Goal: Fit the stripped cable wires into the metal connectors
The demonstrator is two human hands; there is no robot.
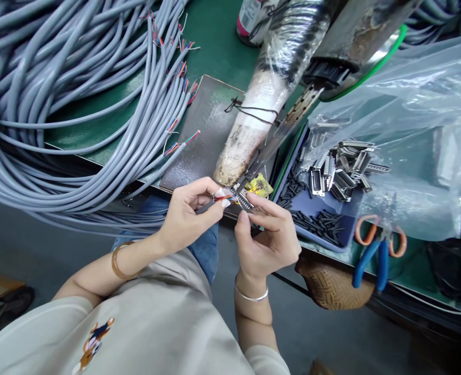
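My left hand (193, 212) pinches the end of a grey cable whose thin coloured wires (225, 197) fan out between thumb and fingers. In my right hand (267, 234) is a small metal connector (245, 201), held between the thumb and fingertips. The wire ends meet the connector, right under the dark tip of a soldering tool (258, 162) that slants down from the upper right. Beside it, the white wrapped end of a thick tube (238, 148) points down toward my hands. A crumpled yellow piece (260, 185) lies just behind the connector.
Bundled grey cables (132, 130) cover the left side. At the right, a blue tray (345, 244) holds several metal connectors (342, 169) and black sleeves (318, 225) beside clear plastic (410, 130). Pliers (382, 255) and orange-handled scissors (398, 242) lie near the table edge. A brown plate (203, 125) lies behind my hands.
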